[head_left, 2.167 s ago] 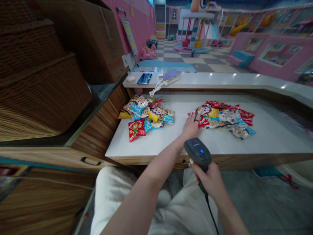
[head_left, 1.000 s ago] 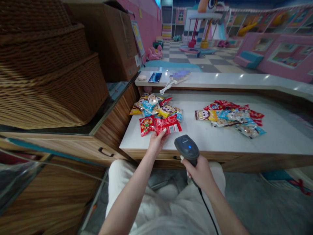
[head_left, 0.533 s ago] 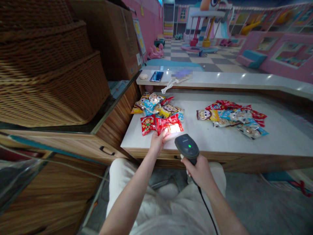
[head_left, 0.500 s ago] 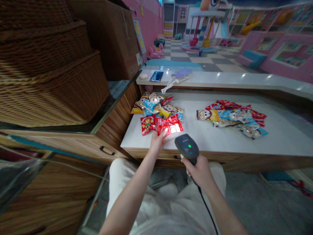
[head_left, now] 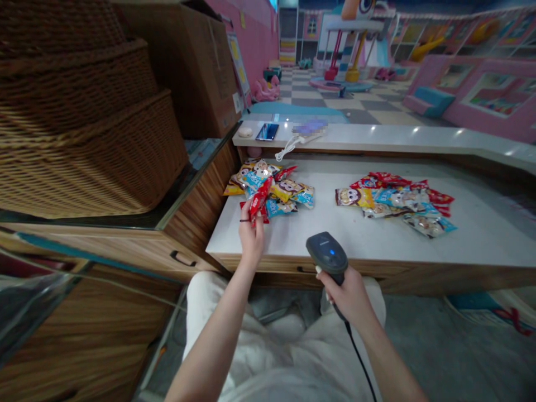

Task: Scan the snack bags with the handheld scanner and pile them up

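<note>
My left hand (head_left: 250, 237) pinches a red snack packet (head_left: 258, 198) and holds it up on edge over the near side of the left pile of snack packets (head_left: 274, 187). My right hand (head_left: 350, 293) grips a dark handheld barcode scanner (head_left: 327, 254) with a blue light on top, held just in front of the counter's front edge. A second pile of snack packets (head_left: 397, 202) lies to the right on the white counter (head_left: 360, 234). A black cable runs down from the scanner past my lap.
Stacked wicker baskets (head_left: 84, 128) and a cardboard box (head_left: 196, 61) stand on the wooden cabinet at left. A phone (head_left: 267, 132), a small round item and a white cable lie on the raised ledge (head_left: 377, 137) behind. A play area lies beyond.
My left hand carried a red packet from the right pile to the left, the scanner lit it and flashed green, then the hand lifted the packet leftward on edge. The scanner light is blue again.
</note>
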Demonstrator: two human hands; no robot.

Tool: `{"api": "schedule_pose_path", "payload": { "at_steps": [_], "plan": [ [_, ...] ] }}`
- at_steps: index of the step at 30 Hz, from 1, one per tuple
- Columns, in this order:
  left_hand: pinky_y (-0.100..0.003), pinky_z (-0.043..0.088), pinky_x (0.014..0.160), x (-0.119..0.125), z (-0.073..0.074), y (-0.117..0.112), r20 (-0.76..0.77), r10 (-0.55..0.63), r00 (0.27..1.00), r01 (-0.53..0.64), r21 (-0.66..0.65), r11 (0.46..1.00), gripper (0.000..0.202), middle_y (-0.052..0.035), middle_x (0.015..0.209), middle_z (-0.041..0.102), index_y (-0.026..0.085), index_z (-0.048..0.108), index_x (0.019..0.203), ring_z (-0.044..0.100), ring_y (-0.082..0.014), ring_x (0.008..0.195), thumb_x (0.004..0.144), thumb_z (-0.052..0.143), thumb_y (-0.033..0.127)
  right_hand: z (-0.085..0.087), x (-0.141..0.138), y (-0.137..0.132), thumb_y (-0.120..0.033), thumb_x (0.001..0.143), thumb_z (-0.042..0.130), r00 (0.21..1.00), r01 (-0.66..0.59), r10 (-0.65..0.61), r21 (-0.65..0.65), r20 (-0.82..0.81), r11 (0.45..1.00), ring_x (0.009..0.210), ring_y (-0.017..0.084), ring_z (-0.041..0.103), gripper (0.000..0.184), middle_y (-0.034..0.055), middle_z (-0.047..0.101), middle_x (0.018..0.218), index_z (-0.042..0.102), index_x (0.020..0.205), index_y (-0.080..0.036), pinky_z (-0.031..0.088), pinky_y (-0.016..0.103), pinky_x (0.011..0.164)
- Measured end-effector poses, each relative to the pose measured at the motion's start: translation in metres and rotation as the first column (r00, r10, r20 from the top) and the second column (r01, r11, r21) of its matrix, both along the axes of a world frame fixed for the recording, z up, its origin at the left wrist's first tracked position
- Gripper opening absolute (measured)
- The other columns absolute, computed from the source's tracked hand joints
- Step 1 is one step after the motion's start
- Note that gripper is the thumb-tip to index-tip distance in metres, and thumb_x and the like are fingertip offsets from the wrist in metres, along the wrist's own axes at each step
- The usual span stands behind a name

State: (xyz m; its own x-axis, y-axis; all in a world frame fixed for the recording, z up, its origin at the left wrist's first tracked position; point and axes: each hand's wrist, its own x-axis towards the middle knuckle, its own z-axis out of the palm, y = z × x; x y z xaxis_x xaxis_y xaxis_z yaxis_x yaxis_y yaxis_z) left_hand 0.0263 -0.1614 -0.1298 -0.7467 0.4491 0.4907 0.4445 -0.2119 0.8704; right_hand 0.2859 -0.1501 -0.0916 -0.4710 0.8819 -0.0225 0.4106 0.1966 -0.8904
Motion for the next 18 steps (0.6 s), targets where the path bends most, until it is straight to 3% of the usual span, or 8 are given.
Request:
{"api": "schedule_pose_path", "payload": {
  "at_steps": [2, 5, 7, 10, 13, 16, 18],
  "plan": [
    [-0.046, 0.024, 0.123, -0.018, 0.0, 0.0, -0.174, -0.027, 0.984, 0.004, -0.134, 0.991, 0.049, -0.0135, 0.152, 0.046, 0.019, 0.05, 0.139, 0.038, -0.0274, 0.144, 0.092, 0.057, 0.032, 0.0, 0.002, 0.0, -0.038, 0.083, 0.066, 1.0, 0.007, -0.007, -0.011, -0.006, 1.0, 0.039, 0.019, 0.061, 0.021, -0.0017, 0.06, 0.043, 0.063, 0.074, -0.02, 0.047, 0.025, 0.045],
    [-0.052, 0.017, 0.124, -0.03, -0.001, 0.003, -0.214, -0.116, 0.97, 0.05, -0.292, 0.955, 0.071, -0.0188, 0.156, 0.039, 0.014, 0.051, 0.14, 0.028, -0.0356, 0.148, 0.077, 0.075, 0.034, -0.001, 0.004, 0.001, -0.039, 0.084, 0.066, 1.0, 0.012, -0.012, -0.017, -0.013, 1.0, 0.039, 0.019, 0.06, 0.021, -0.0022, 0.059, 0.044, 0.063, 0.074, -0.02, 0.047, 0.026, 0.046],
    [-0.054, 0.011, 0.124, -0.026, 0.001, 0.008, -0.187, -0.12, 0.975, 0.062, -0.29, 0.955, 0.081, -0.0189, 0.158, 0.036, 0.013, 0.051, 0.14, 0.022, -0.0381, 0.15, 0.069, 0.082, 0.034, -0.002, 0.005, 0.001, -0.038, 0.084, 0.066, 1.0, 0.018, -0.018, -0.012, -0.016, 1.0, 0.04, 0.019, 0.06, 0.022, -0.0021, 0.059, 0.044, 0.062, 0.073, -0.02, 0.047, 0.026, 0.046],
    [-0.046, 0.003, 0.126, -0.002, 0.011, 0.023, -0.153, -0.167, 0.974, 0.141, -0.165, 0.976, 0.07, -0.0101, 0.16, 0.034, 0.021, 0.052, 0.141, 0.016, -0.0307, 0.153, 0.076, 0.077, 0.031, -0.004, 0.008, 0.004, -0.038, 0.084, 0.066, 1.0, 0.026, -0.026, -0.02, -0.015, 0.999, 0.04, 0.019, 0.06, 0.022, -0.0019, 0.058, 0.043, 0.062, 0.071, -0.02, 0.045, 0.025, 0.045],
    [-0.04, 0.011, 0.126, 0.033, 0.02, 0.058, -0.193, -0.387, 0.902, 0.365, -0.139, 0.92, 0.06, -0.0061, 0.157, 0.04, 0.026, 0.051, 0.144, 0.024, -0.0253, 0.151, 0.085, 0.066, 0.025, -0.006, 0.013, 0.009, -0.039, 0.083, 0.066, 0.999, 0.046, -0.047, -0.046, -0.023, 0.998, 0.04, 0.019, 0.059, 0.023, -0.0022, 0.058, 0.043, 0.061, 0.07, -0.021, 0.044, 0.025, 0.044],
    [-0.041, 0.021, 0.124, 0.07, 0.018, 0.113, -0.258, -0.599, 0.758, 0.546, -0.251, 0.799, 0.063, -0.0105, 0.157, 0.04, 0.021, 0.049, 0.146, 0.033, -0.0282, 0.148, 0.084, 0.064, 0.021, -0.005, 0.018, 0.015, -0.04, 0.082, 0.066, 0.996, 0.078, -0.08, -0.062, -0.035, 0.995, 0.038, 0.018, 0.058, 0.022, -0.0025, 0.058, 0.044, 0.063, 0.073, -0.02, 0.044, 0.025, 0.042],
    [-0.043, 0.022, 0.123, 0.091, 0.011, 0.154, -0.288, -0.671, 0.684, 0.583, -0.338, 0.739, 0.07, -0.0152, 0.159, 0.036, 0.015, 0.047, 0.147, 0.033, -0.031, 0.147, 0.08, 0.065, 0.018, -0.004, 0.022, 0.019, -0.04, 0.082, 0.065, 0.995, 0.092, -0.094, -0.066, -0.034, 0.994, 0.038, 0.018, 0.058, 0.023, -0.0027, 0.058, 0.043, 0.064, 0.072, -0.019, 0.044, 0.025, 0.042]
  ]
}}
